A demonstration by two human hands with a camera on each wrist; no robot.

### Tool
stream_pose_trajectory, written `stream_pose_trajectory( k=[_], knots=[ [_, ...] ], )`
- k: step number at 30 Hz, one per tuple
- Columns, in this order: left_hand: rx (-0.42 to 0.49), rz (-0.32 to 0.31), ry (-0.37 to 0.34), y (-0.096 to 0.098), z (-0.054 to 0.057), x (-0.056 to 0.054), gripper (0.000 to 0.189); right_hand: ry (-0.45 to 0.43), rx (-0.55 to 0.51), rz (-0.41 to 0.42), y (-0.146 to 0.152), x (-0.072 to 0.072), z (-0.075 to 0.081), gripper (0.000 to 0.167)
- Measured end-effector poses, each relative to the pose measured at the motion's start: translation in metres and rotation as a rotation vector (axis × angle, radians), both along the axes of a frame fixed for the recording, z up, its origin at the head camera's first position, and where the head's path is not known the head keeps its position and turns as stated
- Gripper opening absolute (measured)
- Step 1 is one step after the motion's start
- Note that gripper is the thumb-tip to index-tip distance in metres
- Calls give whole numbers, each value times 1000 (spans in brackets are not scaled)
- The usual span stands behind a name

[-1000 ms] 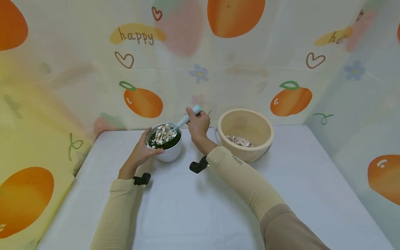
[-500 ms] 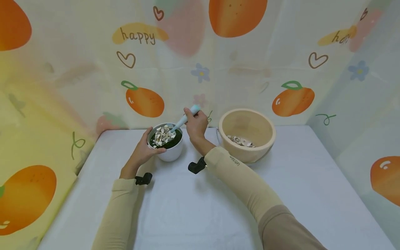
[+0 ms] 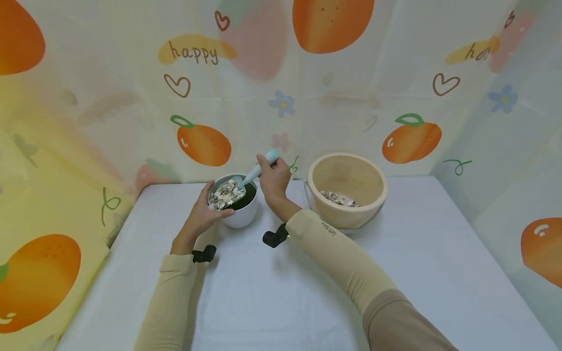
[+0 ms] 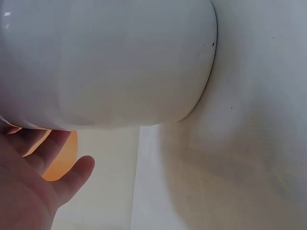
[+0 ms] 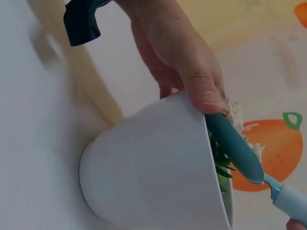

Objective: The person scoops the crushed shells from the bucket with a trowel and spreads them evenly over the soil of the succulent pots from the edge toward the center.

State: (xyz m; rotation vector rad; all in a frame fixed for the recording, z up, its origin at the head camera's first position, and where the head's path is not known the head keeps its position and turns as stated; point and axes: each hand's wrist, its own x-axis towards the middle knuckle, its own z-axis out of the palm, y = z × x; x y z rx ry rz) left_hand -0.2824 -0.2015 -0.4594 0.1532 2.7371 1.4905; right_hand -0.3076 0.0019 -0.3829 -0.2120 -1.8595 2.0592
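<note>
A white pot (image 3: 242, 217) stands on the table at centre left, with dark green leaves (image 5: 223, 167) inside. My left hand (image 3: 202, 213) grips it by the left side, thumb across the near rim. My right hand (image 3: 274, 181) holds a small blue trowel (image 3: 253, 175) by its pale handle. In the right wrist view the trowel's blade (image 5: 235, 147) lies tilted over the pot's mouth, close to the left thumb. Pale stone chips (image 3: 225, 195) heap on the blade and toward the pot's left rim. How many lie below the blade is hidden.
A beige bucket (image 3: 345, 215) with a thin handle stands right of the pot, some stone chips (image 3: 338, 199) at its bottom. White cloth covers the table (image 3: 263, 297). A printed curtain (image 3: 333, 131) hangs directly behind and along both sides.
The right hand has lowered slightly and tilted the trowel to the left. The stone chips have slid toward the pot's left rim. The left hand keeps its grip on the pot.
</note>
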Motion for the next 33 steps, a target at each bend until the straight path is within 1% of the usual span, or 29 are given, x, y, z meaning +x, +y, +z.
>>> stream_pose_trajectory(
  k=[4,9,12,14,17,21,26,29,33],
  knots=[
    [-7,3,1,1,0,2,116,-37,-69,-14,4,-2,-3,27],
    [-24,-7,25,1,2,2,117,-61,-98,-24,6,-4,-4,27],
    [-21,-41,14,-1,5,0,117,-62,-114,-32,7,-4,-4,26],
    [-6,-66,-7,-3,7,-2,118,-62,-120,-39,7,-4,-4,26],
    [12,-78,-36,-4,7,-3,120,-58,-141,-43,8,-3,-4,27],
    [16,-50,-43,-4,3,1,121,-56,-183,-24,8,0,-5,26],
    [18,-11,-18,-1,0,4,120,-72,-221,36,10,3,-2,25],
    [18,-2,0,1,-1,4,119,-96,-239,69,12,5,1,26],
    [21,2,6,2,-2,3,118,-132,-232,85,16,6,2,27]
  ],
)
